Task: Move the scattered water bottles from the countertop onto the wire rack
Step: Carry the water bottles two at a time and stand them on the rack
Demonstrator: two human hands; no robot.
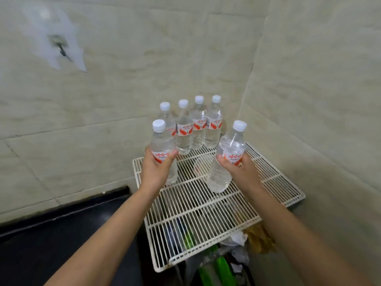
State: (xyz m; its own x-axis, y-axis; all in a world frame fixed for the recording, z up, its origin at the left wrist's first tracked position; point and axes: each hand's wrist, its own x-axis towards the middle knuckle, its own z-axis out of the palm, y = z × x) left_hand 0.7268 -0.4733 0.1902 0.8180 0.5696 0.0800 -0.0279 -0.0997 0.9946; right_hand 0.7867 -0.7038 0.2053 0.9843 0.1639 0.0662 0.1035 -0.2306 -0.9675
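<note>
Two bottles held over the rack

Four bottles (191, 122) stand at 12 o'clock on the white rack (216, 207), in a beige tiled corner. Left hand (156, 170) grasps an upright bottle (161, 141); right hand (239, 170) grasps a tilted one (228, 153). Black counter (61, 244) lies at 8 o'clock.

Red "娃哈哈" on the bottle labels (164, 155) (smaller print unreadable)

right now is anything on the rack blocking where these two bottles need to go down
Nothing visible does. The four standing bottles crowd the wire rack's far corner, but the grid beneath the left-hand bottle and right-hand bottle is bare.
</note>
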